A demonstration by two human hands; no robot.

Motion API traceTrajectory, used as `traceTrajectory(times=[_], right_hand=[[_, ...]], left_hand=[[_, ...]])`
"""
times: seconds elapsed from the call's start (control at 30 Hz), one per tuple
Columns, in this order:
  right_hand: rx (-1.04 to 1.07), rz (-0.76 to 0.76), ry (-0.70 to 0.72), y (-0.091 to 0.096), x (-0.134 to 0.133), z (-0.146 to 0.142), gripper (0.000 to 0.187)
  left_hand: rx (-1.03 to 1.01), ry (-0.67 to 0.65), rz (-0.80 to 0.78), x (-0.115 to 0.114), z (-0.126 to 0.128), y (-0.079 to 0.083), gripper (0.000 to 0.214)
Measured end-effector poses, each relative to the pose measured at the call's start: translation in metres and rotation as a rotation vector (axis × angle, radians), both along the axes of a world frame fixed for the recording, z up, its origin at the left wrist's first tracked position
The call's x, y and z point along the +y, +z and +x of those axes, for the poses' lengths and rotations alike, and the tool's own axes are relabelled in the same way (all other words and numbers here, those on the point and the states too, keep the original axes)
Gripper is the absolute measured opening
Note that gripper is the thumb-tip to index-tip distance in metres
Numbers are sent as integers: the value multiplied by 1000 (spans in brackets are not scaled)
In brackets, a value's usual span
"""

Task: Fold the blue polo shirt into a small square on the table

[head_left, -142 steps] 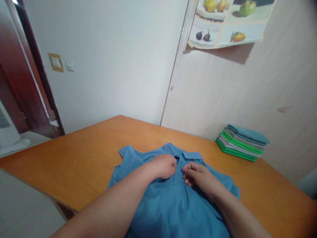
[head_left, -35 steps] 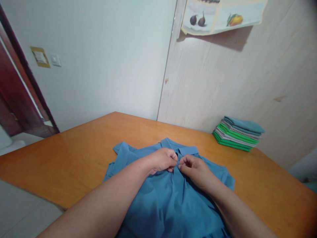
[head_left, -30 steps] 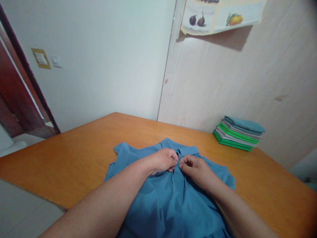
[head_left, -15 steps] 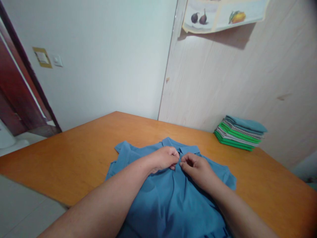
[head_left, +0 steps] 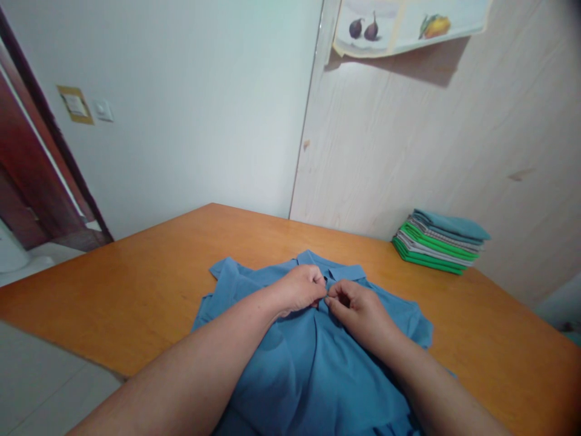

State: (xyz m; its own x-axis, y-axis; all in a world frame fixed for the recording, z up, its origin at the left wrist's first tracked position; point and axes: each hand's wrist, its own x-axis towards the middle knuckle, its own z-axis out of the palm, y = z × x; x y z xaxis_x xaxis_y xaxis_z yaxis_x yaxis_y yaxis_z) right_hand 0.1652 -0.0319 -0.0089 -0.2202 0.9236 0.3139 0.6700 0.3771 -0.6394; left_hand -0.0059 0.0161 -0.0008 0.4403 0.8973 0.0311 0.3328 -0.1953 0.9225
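A blue collared shirt lies front up on the wooden table, its collar toward the wall and its short sleeves out to the sides. Just below the collar, my left hand is closed in a pinch on the front opening of the shirt. Close against it, my right hand pinches the same opening from the other side, thumb and forefinger together. The fingertips of both hands nearly meet. Any button between them is too small or hidden to make out.
A stack of folded clothes, green, grey and blue, sits at the table's back right near the wall. The orange-brown table has its left edge above a tiled floor. A fruit poster hangs above.
My right hand has shifted slightly left, so its fingertips are nearer my left hand. My left hand has moved very little. Both keep pinching the shirt front.
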Motion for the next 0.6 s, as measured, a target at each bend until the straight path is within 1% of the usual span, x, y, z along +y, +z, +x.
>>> traceTrajectory(times=[0.33, 0.6], right_hand=[[71, -56, 14, 0, 1, 2, 10], [121, -63, 0, 2, 0, 0, 13]], left_hand=[[-90, 22, -70, 3, 1, 0, 9], [-223, 57, -208, 6, 3, -1, 21]])
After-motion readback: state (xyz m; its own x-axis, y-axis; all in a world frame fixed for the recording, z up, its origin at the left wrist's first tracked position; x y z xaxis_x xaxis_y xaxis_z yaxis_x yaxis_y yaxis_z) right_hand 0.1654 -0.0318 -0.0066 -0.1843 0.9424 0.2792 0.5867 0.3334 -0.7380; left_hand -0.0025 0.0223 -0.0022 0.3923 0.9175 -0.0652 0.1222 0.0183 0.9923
